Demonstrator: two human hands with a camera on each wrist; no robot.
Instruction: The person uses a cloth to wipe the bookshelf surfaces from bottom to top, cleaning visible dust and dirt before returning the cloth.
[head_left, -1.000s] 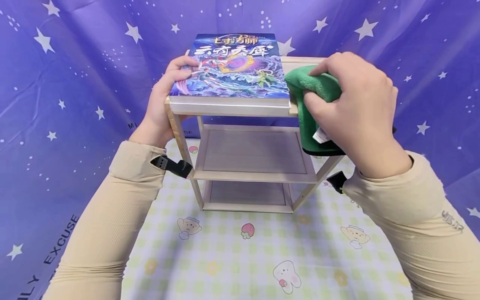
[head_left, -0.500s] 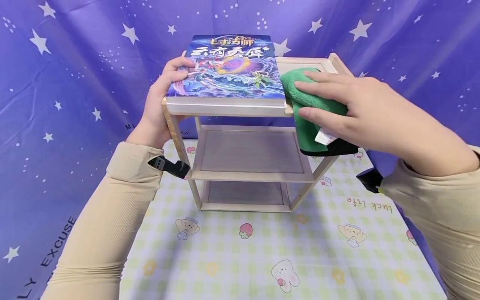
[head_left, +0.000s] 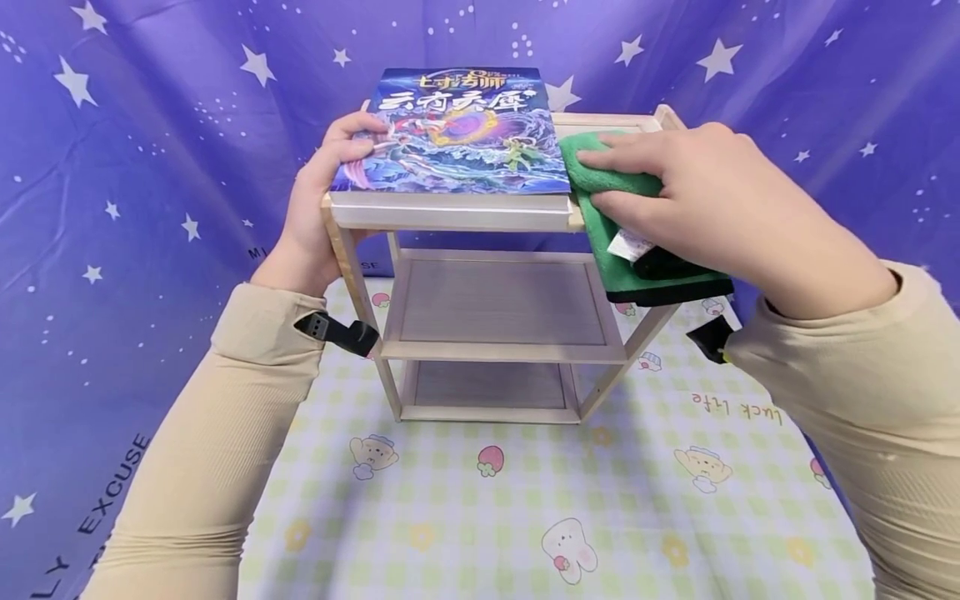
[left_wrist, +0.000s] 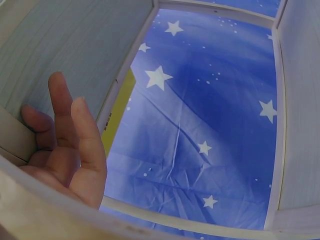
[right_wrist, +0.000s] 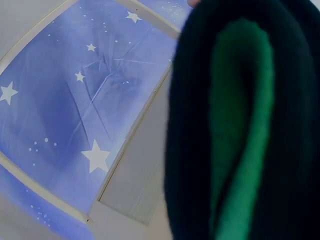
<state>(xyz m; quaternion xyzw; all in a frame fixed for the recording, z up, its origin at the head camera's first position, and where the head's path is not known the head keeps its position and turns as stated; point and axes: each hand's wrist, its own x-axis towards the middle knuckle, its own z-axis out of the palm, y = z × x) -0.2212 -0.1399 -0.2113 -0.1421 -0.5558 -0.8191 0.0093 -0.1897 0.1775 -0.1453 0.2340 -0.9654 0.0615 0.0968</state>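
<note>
The right hand [head_left: 693, 187] grasps a folded green plush cloth with black edging [head_left: 626, 282], index finger and thumb lying along its upper side, the other fingers mostly hidden behind the knuckles. The cloth lies over the right part of the top tier of a pale wooden three-tier rack [head_left: 502, 302], just beside a blue illustrated paperback-looking book [head_left: 457, 137], and its lower fold, bearing a small white label [head_left: 627, 245], hangs down over the near right corner. The left hand [head_left: 318, 183] clasps the left rim of that tier: some digits rest above, at the book's left edge, while the left wrist view shows three fingers [left_wrist: 89, 145] reaching under it, fairly loosely. The book lies flat, cover up. The rack stands on a pale green checked covering [head_left: 450, 508] before a purple star-print curtain [head_left: 150, 192]. The step in hand looks like wiping the strip of tier to the right of the book, with the left hand steadying. The next move seems to call for light, even pressure along that strip, the hanging fold gathered in, and the cloth kept from nudging the book, which it nearly or actually touches.
</note>
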